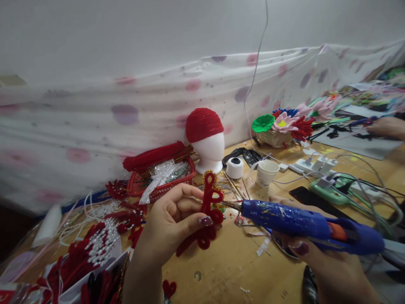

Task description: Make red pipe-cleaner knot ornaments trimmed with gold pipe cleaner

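Between the thumb and fingers of my left hand (177, 223) is a red fuzzy pipe-cleaner ornament (207, 202), bent into loops and trimmed with gold tinsel. It is held upright above the table. My right hand (322, 257) is wrapped round a blue hot glue gun (284, 219), pointing left. The gun's metal nozzle (232, 204) reaches the right side of the ornament; whether it touches cannot be made out. Beyond them stands a white foam head (210, 152) wearing a red cap (204, 124).
A red basket (171, 188) holds plastic-wrapped pieces. Pearl strings (103, 242) and red pieces lie left. A thread spool (234, 168), paper cup (267, 172), power strip (329, 190) with cables and flower basket (275, 138) stand right. Another person's hand (387, 128) is at far right.
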`<move>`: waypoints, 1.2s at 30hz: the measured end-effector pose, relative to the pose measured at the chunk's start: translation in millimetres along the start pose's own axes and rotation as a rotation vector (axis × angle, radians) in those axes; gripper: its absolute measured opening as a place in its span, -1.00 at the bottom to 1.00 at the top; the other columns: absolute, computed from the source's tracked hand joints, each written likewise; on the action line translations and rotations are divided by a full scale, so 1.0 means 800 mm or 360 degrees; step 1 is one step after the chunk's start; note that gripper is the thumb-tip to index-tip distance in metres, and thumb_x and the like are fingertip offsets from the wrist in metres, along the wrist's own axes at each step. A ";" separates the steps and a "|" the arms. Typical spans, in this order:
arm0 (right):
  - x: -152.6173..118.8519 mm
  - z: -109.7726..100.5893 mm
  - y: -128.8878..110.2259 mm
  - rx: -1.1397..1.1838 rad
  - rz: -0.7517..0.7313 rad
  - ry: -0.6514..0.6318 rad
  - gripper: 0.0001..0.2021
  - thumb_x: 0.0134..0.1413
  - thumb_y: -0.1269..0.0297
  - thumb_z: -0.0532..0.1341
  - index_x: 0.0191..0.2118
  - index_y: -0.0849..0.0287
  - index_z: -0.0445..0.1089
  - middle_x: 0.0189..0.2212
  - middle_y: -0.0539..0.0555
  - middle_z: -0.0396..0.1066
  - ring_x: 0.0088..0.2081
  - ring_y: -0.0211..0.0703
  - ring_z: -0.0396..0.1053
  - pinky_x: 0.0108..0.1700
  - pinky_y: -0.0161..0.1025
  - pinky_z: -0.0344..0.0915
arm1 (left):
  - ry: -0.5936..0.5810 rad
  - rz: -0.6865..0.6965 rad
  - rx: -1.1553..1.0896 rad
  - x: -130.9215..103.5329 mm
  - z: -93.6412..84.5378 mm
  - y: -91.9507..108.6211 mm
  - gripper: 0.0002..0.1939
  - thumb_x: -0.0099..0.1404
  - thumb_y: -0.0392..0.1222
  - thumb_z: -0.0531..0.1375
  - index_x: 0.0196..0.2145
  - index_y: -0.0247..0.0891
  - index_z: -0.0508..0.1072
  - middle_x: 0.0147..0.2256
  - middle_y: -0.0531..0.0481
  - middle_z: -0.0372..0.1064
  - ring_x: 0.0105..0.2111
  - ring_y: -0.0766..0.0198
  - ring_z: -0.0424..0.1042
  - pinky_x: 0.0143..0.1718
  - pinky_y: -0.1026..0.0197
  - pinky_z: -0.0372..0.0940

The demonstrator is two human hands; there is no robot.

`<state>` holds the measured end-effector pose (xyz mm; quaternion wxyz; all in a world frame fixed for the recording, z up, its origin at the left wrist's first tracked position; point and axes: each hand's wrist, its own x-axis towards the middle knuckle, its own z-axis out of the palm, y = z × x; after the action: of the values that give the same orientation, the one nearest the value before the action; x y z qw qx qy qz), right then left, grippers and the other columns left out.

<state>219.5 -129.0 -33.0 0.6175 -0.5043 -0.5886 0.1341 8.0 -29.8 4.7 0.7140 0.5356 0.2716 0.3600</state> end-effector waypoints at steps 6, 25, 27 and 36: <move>0.009 -0.002 -0.003 0.0010 -0.0156 -0.0274 -0.71 0.12 0.00 0.26 -0.51 0.04 0.37 -0.69 -0.11 0.18 -0.70 -0.31 0.09 -0.70 -0.33 0.04 | 0.0014 0.0046 -0.0067 0.000 0.001 0.000 -0.56 -0.03 -0.17 0.52 -0.29 -0.26 0.39 -0.52 0.03 0.58 -0.47 0.24 0.59 -0.50 0.37 0.42; 0.006 0.010 -0.008 -0.0164 -0.0245 -0.0287 -0.71 0.16 -0.01 0.23 -0.42 0.10 0.35 -0.48 -0.03 0.33 -0.42 -0.17 0.30 -0.41 -0.23 0.20 | -0.0050 -0.0048 -0.0149 -0.003 0.003 0.006 -0.50 -0.04 -0.13 0.52 -0.27 -0.24 0.34 -0.53 0.06 0.57 -0.61 0.31 0.50 -0.59 0.34 0.37; 0.005 0.009 -0.005 -0.0180 -0.0292 -0.0319 -0.72 0.15 0.00 0.24 -0.40 0.09 0.36 -0.48 -0.02 0.33 -0.42 -0.16 0.29 -0.41 -0.23 0.22 | -0.0053 -0.0050 -0.0147 -0.002 0.003 0.006 -0.50 -0.05 -0.12 0.53 -0.27 -0.24 0.34 -0.52 0.06 0.57 -0.61 0.32 0.50 -0.58 0.34 0.37; 0.004 0.006 -0.003 -0.0234 -0.0344 -0.0257 -0.74 0.15 0.01 0.25 -0.42 0.07 0.33 -0.51 -0.04 0.23 -0.47 -0.18 0.22 -0.44 -0.23 0.19 | -0.0077 -0.0037 -0.0178 0.000 0.000 0.002 -0.56 0.01 -0.19 0.50 -0.26 -0.24 0.36 -0.47 0.04 0.61 -0.49 0.28 0.59 -0.49 0.35 0.42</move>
<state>215.4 -125.7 -29.9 0.5404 -0.4694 -0.6954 0.0635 7.4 -29.7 6.5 0.7533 0.5002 0.2399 0.3533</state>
